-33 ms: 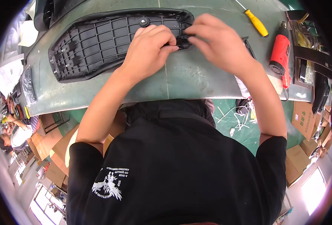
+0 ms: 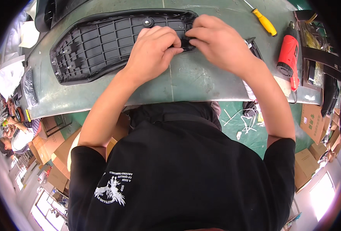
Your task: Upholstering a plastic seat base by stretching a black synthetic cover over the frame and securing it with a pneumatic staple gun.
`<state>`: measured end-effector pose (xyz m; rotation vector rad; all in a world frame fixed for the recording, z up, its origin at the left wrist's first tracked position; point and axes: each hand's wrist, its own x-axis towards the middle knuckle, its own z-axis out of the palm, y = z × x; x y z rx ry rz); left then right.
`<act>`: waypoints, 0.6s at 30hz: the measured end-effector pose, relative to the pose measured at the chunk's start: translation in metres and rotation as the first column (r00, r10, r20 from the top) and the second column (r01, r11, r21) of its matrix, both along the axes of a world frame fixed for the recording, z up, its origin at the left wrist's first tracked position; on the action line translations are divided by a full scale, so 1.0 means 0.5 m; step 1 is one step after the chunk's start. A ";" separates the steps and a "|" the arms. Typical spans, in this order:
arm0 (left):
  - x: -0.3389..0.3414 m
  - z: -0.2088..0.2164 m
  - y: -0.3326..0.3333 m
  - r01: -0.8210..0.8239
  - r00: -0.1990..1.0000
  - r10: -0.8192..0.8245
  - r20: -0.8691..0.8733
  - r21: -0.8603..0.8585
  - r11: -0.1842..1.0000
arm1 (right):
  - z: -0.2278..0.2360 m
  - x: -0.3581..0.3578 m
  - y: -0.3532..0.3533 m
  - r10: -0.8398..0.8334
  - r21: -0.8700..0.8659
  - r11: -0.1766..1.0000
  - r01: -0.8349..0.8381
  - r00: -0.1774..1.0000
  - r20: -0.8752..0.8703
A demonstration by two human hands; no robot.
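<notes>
A long black seat point(image 2: 106, 38), seemingly for a motorcycle, lies upside down on the green table, its ribbed plastic base facing up. Black cover material wraps over its rim, with small staples along the far edge. My left hand point(image 2: 150, 54) rests over the seat's near right part, its fingers curled and pinching the cover's edge. At the narrow right end, my right hand point(image 2: 221, 43) has its thumb and fingers closed on the bunched black cover. The fingertips partly hide the material there. A round black rubber foot point(image 2: 147, 22) sits on the base just beyond my left hand.
On the right of the table point(image 2: 201, 82) lie a yellow-handled screwdriver point(image 2: 264, 23) and a red heat gun point(image 2: 288, 54). A black tool point(image 2: 254, 47), partly hidden, is beside my right wrist. Cardboard boxes point(image 2: 307, 163) stand on the floor; another person point(image 2: 22, 138) is at far left.
My right hand has shifted slightly left and down, its fingers drawing closer together on the cover at the seat's right end. My left hand stays in place.
</notes>
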<state>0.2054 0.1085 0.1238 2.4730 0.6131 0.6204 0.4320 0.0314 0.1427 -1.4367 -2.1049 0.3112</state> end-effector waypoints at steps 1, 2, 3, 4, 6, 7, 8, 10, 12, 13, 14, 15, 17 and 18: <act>-0.001 -0.003 -0.002 0.017 1.000 -0.018 0.016 0.047 0.999 | -0.010 -0.004 0.009 0.026 -0.001 1.000 -0.026 0.998 0.064; -0.005 -0.007 -0.003 0.024 0.999 -0.027 0.029 0.097 0.995 | -0.012 -0.009 0.015 0.032 -0.002 0.999 -0.032 0.998 0.059; -0.007 -0.009 -0.003 0.019 0.999 -0.022 0.025 0.095 0.995 | -0.011 -0.013 0.021 0.048 -0.020 0.999 -0.045 0.989 0.141; -0.009 -0.012 -0.003 0.029 0.999 -0.033 0.036 0.115 0.993 | -0.013 -0.016 0.025 0.065 -0.041 0.998 -0.057 0.973 0.221; -0.010 -0.013 -0.005 0.029 0.998 -0.035 0.049 0.131 0.991 | -0.013 -0.019 0.029 0.096 -0.035 0.995 -0.090 0.966 0.238; -0.010 -0.013 -0.006 0.027 0.998 -0.034 0.050 0.136 0.990 | -0.014 -0.020 0.032 0.119 -0.026 0.993 -0.116 0.959 0.256; -0.011 -0.015 -0.004 0.026 0.998 -0.034 0.052 0.143 0.989 | -0.016 -0.024 0.032 0.125 -0.028 0.992 -0.122 0.958 0.258; -0.011 -0.018 -0.002 0.015 0.998 -0.022 0.062 0.123 0.992 | -0.026 -0.033 0.028 0.032 0.062 0.997 -0.048 0.972 0.233; -0.009 -0.018 -0.005 0.004 0.997 -0.012 0.073 0.102 0.995 | -0.048 -0.030 0.020 0.008 0.093 0.995 -0.025 0.984 0.176; -0.009 -0.012 -0.006 -0.001 0.998 -0.002 0.059 0.048 0.999 | -0.057 -0.028 0.017 -0.022 0.126 0.992 0.007 0.993 0.115; -0.009 -0.004 -0.010 -0.008 0.999 0.008 0.042 -0.006 1.000 | -0.061 -0.031 0.015 -0.016 0.123 0.992 0.002 0.993 0.117; -0.006 0.003 -0.013 -0.012 0.999 0.012 0.044 -0.008 1.000 | -0.065 -0.032 0.011 -0.092 0.136 0.987 0.086 0.995 0.034; 0.000 0.011 -0.017 -0.061 0.998 0.060 -0.014 -0.042 0.997 | -0.062 -0.025 0.010 -0.162 0.137 0.976 0.167 0.986 -0.046; -0.001 0.010 -0.019 -0.065 0.998 0.064 -0.011 -0.048 0.997 | -0.052 -0.009 0.011 -0.217 -0.033 0.976 0.215 0.966 -0.139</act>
